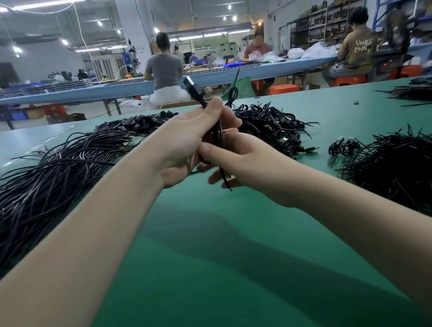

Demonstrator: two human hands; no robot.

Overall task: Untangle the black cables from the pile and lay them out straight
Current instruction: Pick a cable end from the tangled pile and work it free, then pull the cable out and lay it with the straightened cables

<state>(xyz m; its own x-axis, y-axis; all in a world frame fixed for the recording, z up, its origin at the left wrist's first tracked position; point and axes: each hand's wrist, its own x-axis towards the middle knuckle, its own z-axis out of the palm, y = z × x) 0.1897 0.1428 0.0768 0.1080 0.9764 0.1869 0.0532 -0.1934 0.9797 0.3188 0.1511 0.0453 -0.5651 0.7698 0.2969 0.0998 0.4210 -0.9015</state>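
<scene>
Both forearms extended, left hand and right hand grip closed together

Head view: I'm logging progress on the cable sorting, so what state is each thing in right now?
Left hand: gripping the held cable.
Right hand: pinching the same cable lower down.
Held cable: lifted off the table, plug end pointing up.
Long cable bundle: lying roughly straight on the left.
Tangled pile: still knotted behind the hands.
Right pile: loose, jumbled.

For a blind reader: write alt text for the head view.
Both hands, left hand and right hand, grip one black cable above a green table, its plug pointing up. Straightened cables lie left, tangled piles right.
</scene>
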